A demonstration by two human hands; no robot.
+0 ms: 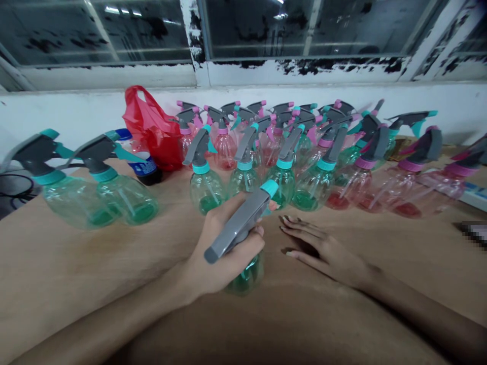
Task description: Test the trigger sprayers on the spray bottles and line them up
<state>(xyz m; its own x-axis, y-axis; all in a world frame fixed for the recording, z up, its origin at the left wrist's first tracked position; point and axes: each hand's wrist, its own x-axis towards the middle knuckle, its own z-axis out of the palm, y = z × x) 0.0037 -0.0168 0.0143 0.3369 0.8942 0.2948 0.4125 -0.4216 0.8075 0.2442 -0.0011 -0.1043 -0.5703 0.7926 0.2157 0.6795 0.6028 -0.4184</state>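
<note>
My left hand (216,258) is wrapped round the neck of a green spray bottle (245,279) with a grey and teal trigger head; its nozzle points away from me. Most of this bottle's neck is hidden by my fingers. Palm down on the wooden table (152,268), my right hand (323,248) lies with fingers stretched out and holds nothing. Just beyond my hands stands a row of spray bottles, green ones such as this teal-collared bottle (207,190) and pink ones such as this pink-collared bottle (348,187).
More pink and green spray bottles crowd behind the front row. Two green spray bottles (127,197) stand at the left. Beside them are a dark drink bottle (146,170) with a blue label and a red plastic bag (155,132). Black cables (17,187) lie at the far left, below windows.
</note>
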